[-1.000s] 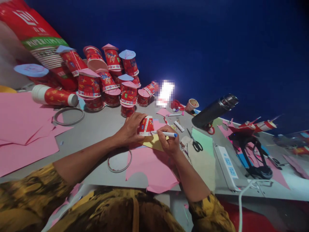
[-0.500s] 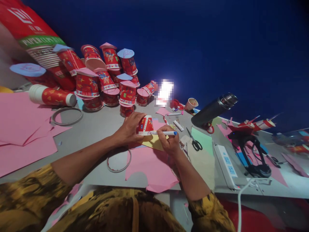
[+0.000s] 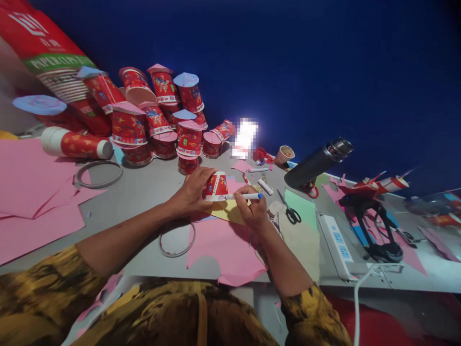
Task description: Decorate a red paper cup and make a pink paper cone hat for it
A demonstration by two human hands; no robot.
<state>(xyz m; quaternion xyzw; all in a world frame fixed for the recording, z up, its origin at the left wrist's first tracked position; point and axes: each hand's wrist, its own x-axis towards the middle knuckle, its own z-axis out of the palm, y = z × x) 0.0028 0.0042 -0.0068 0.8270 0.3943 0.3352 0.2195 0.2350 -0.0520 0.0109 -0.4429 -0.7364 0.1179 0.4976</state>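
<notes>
My left hand (image 3: 194, 190) is wrapped round a red and white patterned paper cup (image 3: 217, 185), which is upside down with its wide rim low. In my right hand (image 3: 251, 207) is a white marker (image 3: 248, 196) with a blue end, gripped like a pen. Its tip meets the cup's white band near the rim, or comes very close to it. Beneath the hands lie a yellow sheet (image 3: 227, 211) and a cut pink sheet (image 3: 225, 247). A grey ring (image 3: 177, 253) rests left of the pink sheet.
Stacked red cups (image 3: 129, 127) with paper tops stand at the back left. Black-handled scissors (image 3: 292, 215), a dark flask (image 3: 317, 163) and a white power strip (image 3: 336, 247) are on the right. Pink sheets (image 3: 36, 192) and another ring (image 3: 99, 184) lie on the left.
The cup has turned slightly in my left hand, and the marker tip sits at a slightly different spot along its band. The whole view has shifted a little.
</notes>
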